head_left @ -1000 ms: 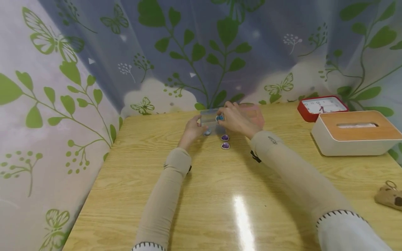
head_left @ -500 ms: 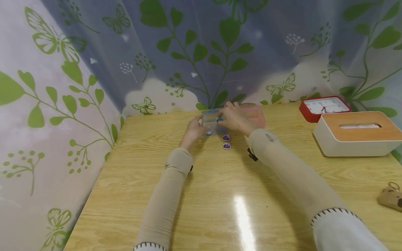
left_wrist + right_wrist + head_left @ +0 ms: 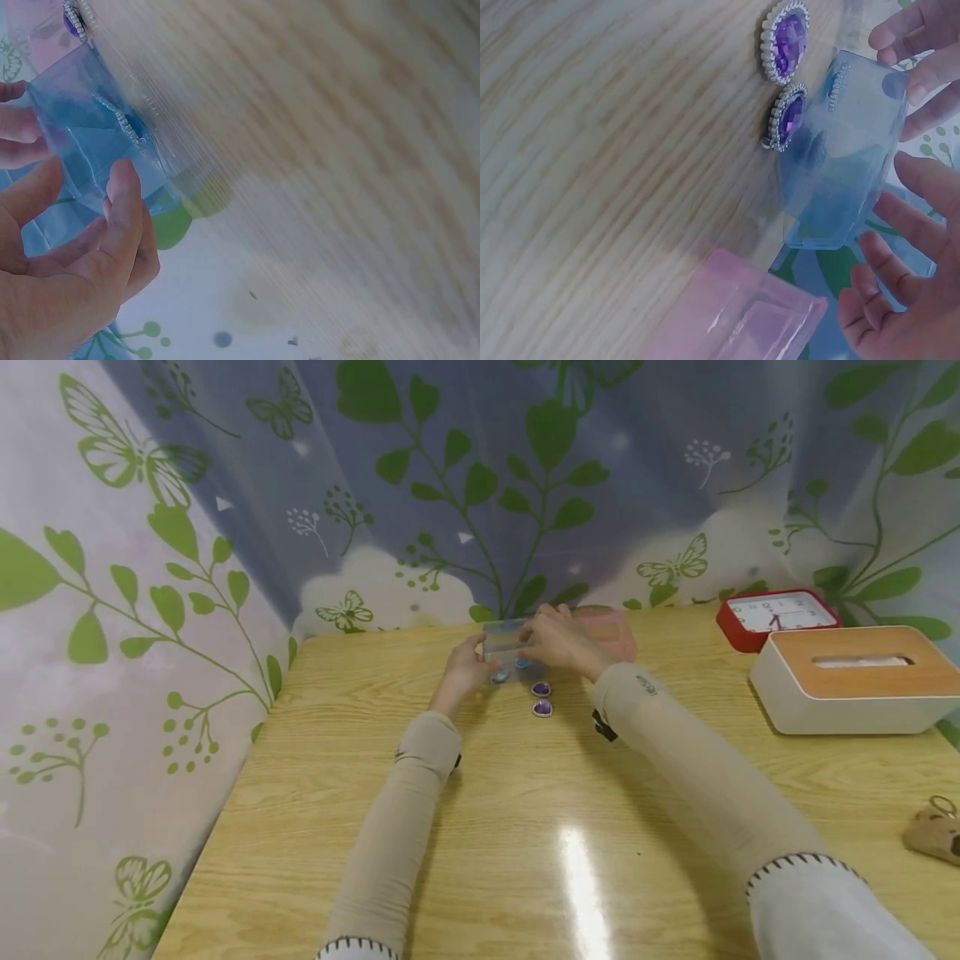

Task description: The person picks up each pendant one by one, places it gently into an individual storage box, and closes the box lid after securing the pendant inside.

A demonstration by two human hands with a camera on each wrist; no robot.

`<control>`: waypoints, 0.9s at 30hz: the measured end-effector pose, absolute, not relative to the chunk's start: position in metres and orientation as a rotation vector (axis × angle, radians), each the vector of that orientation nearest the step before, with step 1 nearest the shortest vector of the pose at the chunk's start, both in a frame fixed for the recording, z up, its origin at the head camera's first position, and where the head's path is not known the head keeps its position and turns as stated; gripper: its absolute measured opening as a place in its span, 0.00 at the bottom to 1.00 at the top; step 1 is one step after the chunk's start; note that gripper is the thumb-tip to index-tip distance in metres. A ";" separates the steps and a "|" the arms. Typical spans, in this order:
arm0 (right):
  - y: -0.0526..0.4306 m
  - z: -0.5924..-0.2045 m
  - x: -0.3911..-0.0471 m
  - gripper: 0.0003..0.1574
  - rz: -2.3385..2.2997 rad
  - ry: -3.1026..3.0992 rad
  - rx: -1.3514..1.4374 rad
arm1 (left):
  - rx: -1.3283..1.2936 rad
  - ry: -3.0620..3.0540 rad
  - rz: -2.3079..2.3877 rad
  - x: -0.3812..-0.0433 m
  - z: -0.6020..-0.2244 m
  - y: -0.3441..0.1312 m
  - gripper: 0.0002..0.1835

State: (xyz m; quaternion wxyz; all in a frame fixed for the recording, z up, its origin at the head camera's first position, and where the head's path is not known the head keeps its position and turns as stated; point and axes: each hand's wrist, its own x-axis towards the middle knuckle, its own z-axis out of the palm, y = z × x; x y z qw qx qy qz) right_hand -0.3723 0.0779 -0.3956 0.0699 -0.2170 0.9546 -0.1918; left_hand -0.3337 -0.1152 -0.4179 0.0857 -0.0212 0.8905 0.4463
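Note:
A see-through blue plastic box [image 3: 504,647] stands at the back of the table. My left hand [image 3: 463,672] grips its left end, thumb on one side and fingers on the other. Two blue gems with beaded silver rims, one gem [image 3: 522,663] and another gem [image 3: 499,676], show through its wall. My right hand [image 3: 558,639] hovers over the box's right part, fingers spread and loosely bent, with nothing visible in them in the right wrist view. Two purple gems, an upper gem [image 3: 787,116] and a larger gem [image 3: 786,41], lie on the table in front of the box.
A see-through pink box [image 3: 617,639] stands right of the blue one, partly behind the right hand. Farther right are a red clock [image 3: 776,614], a white tissue box [image 3: 847,710] with a wooden lid and a brown plush keychain [image 3: 933,835]. Patterned curtain [image 3: 480,485] hangs behind.
The right fingers held a blue gem over the blue box; it has been lowered and let go, and now lies inside. The left hand keeps its place at the box.

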 end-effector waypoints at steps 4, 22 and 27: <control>0.086 -0.392 -0.369 0.25 -0.660 2.882 -0.660 | -0.058 2.640 1.354 -0.332 -0.416 -0.114 0.39; 0.160 -0.403 -0.344 0.49 -1.433 2.992 -0.316 | 0.001 2.695 1.269 -0.333 -0.420 -0.120 0.38; 0.181 -0.414 -0.343 0.52 -1.376 2.920 -0.277 | 0.035 2.698 1.250 -0.333 -0.418 -0.120 0.38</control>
